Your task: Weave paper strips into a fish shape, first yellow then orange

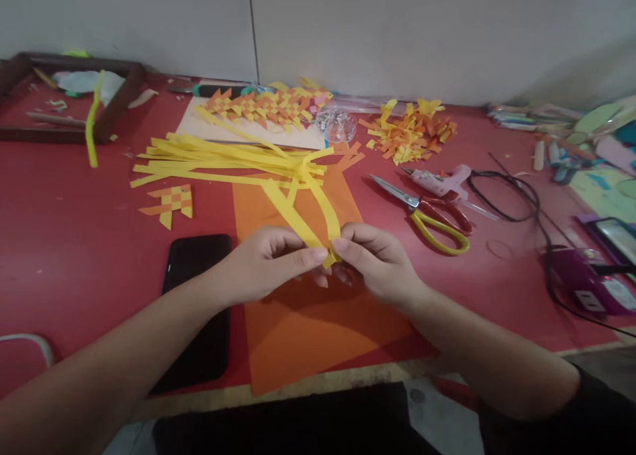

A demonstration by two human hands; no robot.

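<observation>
Near the table's front, my left hand (281, 259) pinches the lower end of yellow paper strips (291, 213) between thumb and fingers. My right hand (375, 259) grips the same strips just to the right, the two thumbs close together. The strips rise from my fingertips in two bands, one slanting up left and one curving up. Under both hands lies an orange sheet (318, 349). Behind them is a pile of loose yellow strips (209, 157). A small woven orange and yellow piece (173, 200) rests to the left.
A black phone (199, 322) lies by my left forearm. Scissors (412, 203) and a pink glue gun (442, 180) are at the right, beside a black cable (539, 210). Woven pieces (263, 107) and paper scraps (410, 130) sit at the back. A brown frame (132, 101) stands back left.
</observation>
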